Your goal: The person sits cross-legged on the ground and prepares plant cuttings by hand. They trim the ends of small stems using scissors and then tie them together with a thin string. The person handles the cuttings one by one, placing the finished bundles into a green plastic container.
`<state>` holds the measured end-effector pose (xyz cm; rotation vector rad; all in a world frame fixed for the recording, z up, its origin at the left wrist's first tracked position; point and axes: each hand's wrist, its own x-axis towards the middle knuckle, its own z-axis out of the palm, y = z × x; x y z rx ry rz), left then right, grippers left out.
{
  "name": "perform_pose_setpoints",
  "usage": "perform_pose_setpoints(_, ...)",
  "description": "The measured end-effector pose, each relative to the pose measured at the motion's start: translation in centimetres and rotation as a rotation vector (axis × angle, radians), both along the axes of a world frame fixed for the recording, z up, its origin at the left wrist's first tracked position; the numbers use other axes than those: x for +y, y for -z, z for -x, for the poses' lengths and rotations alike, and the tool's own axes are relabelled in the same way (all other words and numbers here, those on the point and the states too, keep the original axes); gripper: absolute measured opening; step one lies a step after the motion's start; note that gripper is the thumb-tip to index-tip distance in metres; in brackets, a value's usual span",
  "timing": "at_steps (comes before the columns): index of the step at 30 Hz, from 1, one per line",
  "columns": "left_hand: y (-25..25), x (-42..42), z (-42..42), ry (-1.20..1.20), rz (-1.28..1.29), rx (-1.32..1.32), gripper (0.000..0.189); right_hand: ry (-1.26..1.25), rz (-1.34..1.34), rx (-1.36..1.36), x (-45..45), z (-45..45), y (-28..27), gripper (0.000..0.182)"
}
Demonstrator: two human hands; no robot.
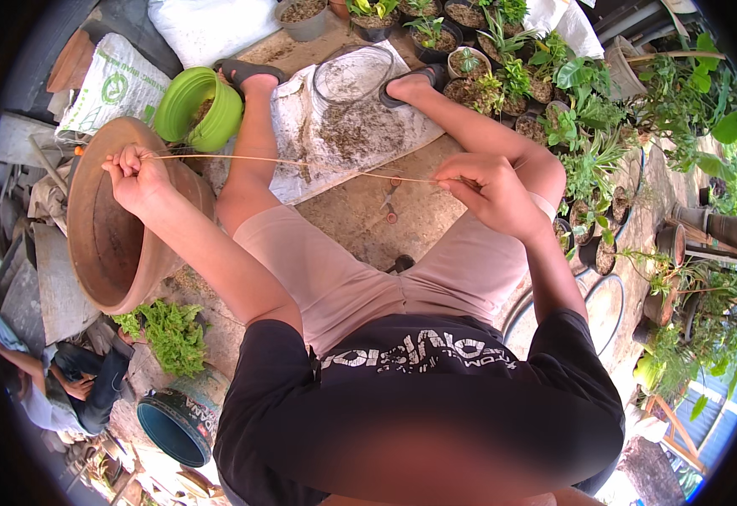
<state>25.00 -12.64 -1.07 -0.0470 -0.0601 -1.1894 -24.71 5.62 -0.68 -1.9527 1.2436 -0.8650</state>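
Note:
A thin tan strand, like twine or fibre, [305,164] stretches nearly straight between my two hands above my knees. My left hand [135,174] is closed on one end, over the rim of a large clay pot [112,253]. At the other end, my right hand [485,193] pinches the strand between thumb and fingers beside my right knee. Below the strand, scissors with orange handles [390,203] lie on the ground between my legs. A coil of dark wire [352,73] rests on a soil-strewn white sack [362,136] between my feet.
A lime-green pot [199,109] stands beside my left foot, near a printed white sack [115,85]. Potted plants [514,79] crowd the right side. A leafy fern [169,335] and a dark bucket [175,427] are at the lower left, where another person [83,386] sits. A hose [618,303] curves at right.

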Motion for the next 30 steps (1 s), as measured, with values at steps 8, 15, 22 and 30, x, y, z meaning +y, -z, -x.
perform_pose_setpoints(8, -0.2, 0.4, -0.4, -0.033, -0.012, -0.029, 0.027, 0.021, -0.098, -0.143, -0.2, -0.2, 0.4, 0.018)
perform_pose_setpoints(15, -0.4, 0.3, -0.8, -0.023, -0.03, 0.0, 0.026, 0.027, 0.177, 0.226, -0.1, -0.8, 1.7, 0.021)
perform_pose_setpoints(22, -1.6, 1.1, 1.8, -0.033, 0.011, -0.049, 0.021, -0.101, -0.18, 0.054, -0.8, 0.2, 1.0, 0.027)
perform_pose_setpoints(30, -2.3, 1.4, 5.5, 0.049, 0.081, -0.129, 0.022, -0.599, -0.786, -0.608, -4.6, 2.2, 1.7, 0.04)
